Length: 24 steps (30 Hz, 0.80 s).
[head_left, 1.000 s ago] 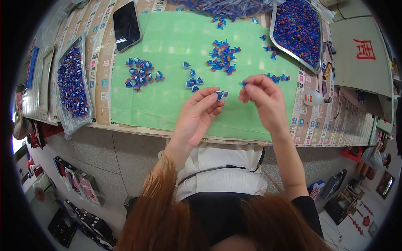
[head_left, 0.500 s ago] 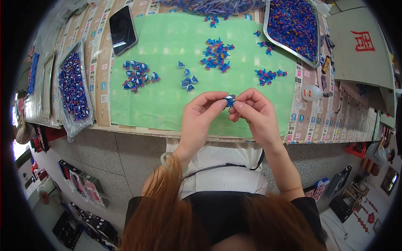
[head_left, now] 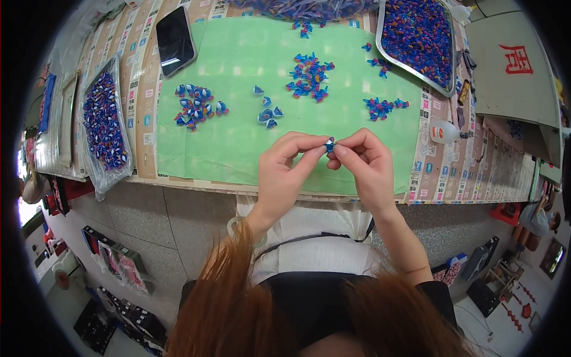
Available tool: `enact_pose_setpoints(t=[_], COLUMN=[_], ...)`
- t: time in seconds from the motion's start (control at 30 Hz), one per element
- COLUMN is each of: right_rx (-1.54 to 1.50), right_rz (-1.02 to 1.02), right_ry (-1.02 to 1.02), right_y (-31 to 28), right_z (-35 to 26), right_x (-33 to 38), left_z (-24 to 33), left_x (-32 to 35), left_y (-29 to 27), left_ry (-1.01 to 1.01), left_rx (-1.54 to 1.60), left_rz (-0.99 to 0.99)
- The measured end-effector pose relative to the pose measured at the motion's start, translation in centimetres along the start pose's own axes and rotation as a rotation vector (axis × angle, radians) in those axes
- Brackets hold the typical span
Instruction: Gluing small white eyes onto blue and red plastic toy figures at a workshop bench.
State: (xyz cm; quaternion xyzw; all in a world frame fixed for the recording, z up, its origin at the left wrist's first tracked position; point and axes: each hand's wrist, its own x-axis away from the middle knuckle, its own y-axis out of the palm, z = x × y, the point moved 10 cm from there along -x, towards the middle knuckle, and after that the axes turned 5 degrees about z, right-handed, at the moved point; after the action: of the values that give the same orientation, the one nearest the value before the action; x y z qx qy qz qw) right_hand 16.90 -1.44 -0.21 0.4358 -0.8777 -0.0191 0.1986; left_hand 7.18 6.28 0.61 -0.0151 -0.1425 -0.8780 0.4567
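A blue piece [head_left: 329,144] is pinched by the fingers of the left hand [head_left: 285,171] and right hand [head_left: 374,169], over the mat [head_left: 238,143] at four o'clock. Fitting is apparently underway; steady alignment seems needed.

Right fingers [head_left: 350,158] now at the blue piece [head_left: 330,144]

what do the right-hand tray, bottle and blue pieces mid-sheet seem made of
Right-hand tray: likely metal; its rim is silvery and shiny.
Bottle: probably plastic, whitish and cloudy-looking.
Blue pieces: perhaps glossy plastic, bright-coloured and seemingly see-through; too small to be certain.
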Motion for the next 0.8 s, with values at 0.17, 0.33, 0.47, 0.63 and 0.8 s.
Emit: enact_pose_setpoints(t=[0.17,0.33,0.47,0.63,0.8], right_rx=[0.09,-0.019,-0.059,-0.067,0.181], right_rz=[0.0,0.015,0.03,0.032,0.049], right_ry=[-0.095,0.007,-0.019,-0.018,-0.258], right_y=[0.2,0.1,0.1,0.2,0.5], right_z=[-0.9,0.1,-0.1,-0.1,-2.8], right_x=[0.2,0.1,0.2,0.3,1.1], left_z=[0.1,1.0,1.7,1.9,1.1], left_x=[-0.1,0.4,0.6,0.6,0.3], left_y=[0.1,0.1,0.2,0.2,0.6], left_ry=[0.035,0.171,0.234,0.254,0.165], left_rx=[-0.061,-0.176,-0.231,-0.271,-0.013], left_rz=[-0.039,0.021,0.037,0.022,-0.045])
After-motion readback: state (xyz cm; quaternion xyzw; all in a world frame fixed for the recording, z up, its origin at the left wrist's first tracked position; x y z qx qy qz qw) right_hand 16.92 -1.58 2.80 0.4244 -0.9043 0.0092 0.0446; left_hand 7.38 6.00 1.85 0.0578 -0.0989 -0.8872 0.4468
